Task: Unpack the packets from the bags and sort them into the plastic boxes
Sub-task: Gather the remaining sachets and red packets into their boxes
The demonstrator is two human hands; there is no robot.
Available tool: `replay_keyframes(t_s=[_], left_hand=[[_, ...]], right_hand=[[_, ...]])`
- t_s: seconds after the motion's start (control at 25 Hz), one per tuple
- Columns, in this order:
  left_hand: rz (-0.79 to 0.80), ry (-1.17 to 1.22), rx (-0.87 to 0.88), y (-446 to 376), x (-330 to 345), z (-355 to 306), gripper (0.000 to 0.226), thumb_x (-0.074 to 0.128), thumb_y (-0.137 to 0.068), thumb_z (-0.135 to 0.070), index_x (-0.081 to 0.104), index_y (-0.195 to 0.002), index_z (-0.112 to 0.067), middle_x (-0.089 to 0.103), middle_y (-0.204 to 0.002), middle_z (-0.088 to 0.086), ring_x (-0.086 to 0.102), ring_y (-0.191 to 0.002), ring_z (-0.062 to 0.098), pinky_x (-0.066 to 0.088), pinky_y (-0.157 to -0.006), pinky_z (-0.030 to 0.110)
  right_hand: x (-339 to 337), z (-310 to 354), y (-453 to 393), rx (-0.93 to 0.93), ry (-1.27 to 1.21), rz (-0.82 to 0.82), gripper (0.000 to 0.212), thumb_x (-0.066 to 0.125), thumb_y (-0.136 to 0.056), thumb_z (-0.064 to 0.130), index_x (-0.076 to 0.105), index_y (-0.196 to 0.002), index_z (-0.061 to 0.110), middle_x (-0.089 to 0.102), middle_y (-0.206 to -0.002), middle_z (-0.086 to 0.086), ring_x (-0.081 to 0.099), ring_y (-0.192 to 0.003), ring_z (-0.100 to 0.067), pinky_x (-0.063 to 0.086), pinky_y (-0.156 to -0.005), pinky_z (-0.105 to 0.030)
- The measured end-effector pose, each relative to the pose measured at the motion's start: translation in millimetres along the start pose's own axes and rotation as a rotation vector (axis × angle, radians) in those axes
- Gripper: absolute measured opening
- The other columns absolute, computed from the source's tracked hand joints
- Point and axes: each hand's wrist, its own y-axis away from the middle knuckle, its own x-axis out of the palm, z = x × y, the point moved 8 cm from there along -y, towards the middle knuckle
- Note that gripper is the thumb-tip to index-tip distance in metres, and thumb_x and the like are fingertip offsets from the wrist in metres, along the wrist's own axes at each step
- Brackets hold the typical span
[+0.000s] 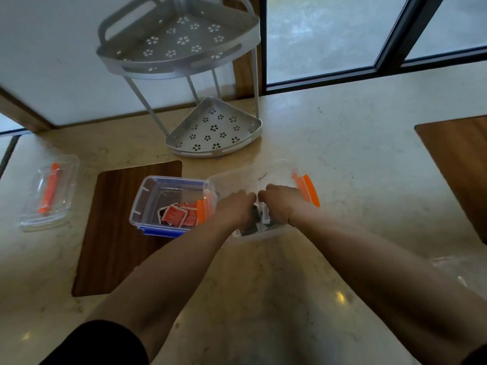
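From the head view I have both hands down inside the clear box with orange latches (pixel 305 185), which sits on the worktop towards its middle, just in front of the grey corner rack (pixel 214 127). My left hand (pixel 234 209) and right hand (pixel 279 204) are curled close together, knuckles almost meeting, over a heap of dark and white packets (pixel 254 223) at the near wall of that box. I judge they are pinching something between them, perhaps a bag being torn or emptied, but I cannot tell what the fingers hold.

The blue-rimmed box (pixel 147 196) touches the first on its left, resting partly on a wooden inlay (pixel 116 233), and carries the red packets (pixel 176 214) in its near right corner. A spare lid (pixel 50 192) lies well apart by the left edge.

To do this well, I would keep my hands low over the box so loose packets drop inside, and check each colour before it goes in: red to the left, dark here.
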Motion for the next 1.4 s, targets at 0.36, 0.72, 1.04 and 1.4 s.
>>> replay_keyframes(t_s=[0.36,0.72,1.04,1.4], left_hand=[[-0.098,0.044,0.199,46,-58,15,0.052,0.064,-0.09,-0.023,0.046,-0.139,-0.019,0.051,-0.135,0.006,0.051,-0.122,0.024,0.045,-0.1,0.039],[-0.319,0.192,0.236,144,-81,138,0.031,0.065,-0.088,-0.025,0.061,-0.118,-0.02,0.064,-0.117,-0.001,0.061,-0.105,0.016,0.051,-0.089,0.032],[-0.085,0.292,0.081,195,14,259,0.012,0.065,-0.084,-0.039,0.066,-0.094,-0.031,0.064,-0.092,-0.015,0.062,-0.086,0.005,0.056,-0.075,0.031],[-0.048,0.289,-0.074,211,102,282,0.044,0.064,-0.076,-0.06,0.055,-0.11,-0.034,0.063,-0.109,-0.01,0.058,-0.099,0.012,0.049,-0.088,0.037]], right_hand=[[-55,44,35,0.094,-0.078,-0.324,0.031,0.056,-0.091,0.026,0.057,-0.122,0.023,0.061,-0.117,-0.003,0.059,-0.104,-0.023,0.053,-0.077,-0.037],[-80,172,56,0.064,-0.161,-0.627,0.024,0.054,-0.093,0.033,0.06,-0.112,0.021,0.064,-0.114,0.0,0.058,-0.102,-0.021,0.049,-0.078,-0.034],[31,259,45,0.079,-0.199,-0.355,0.028,0.051,-0.093,0.04,0.058,-0.115,0.025,0.062,-0.117,0.001,0.058,-0.105,-0.018,0.047,-0.084,-0.032],[131,287,41,0.206,-0.347,-0.028,0.036,0.055,-0.088,0.052,0.055,-0.118,0.032,0.057,-0.121,0.003,0.054,-0.104,-0.012,0.047,-0.085,-0.027]])
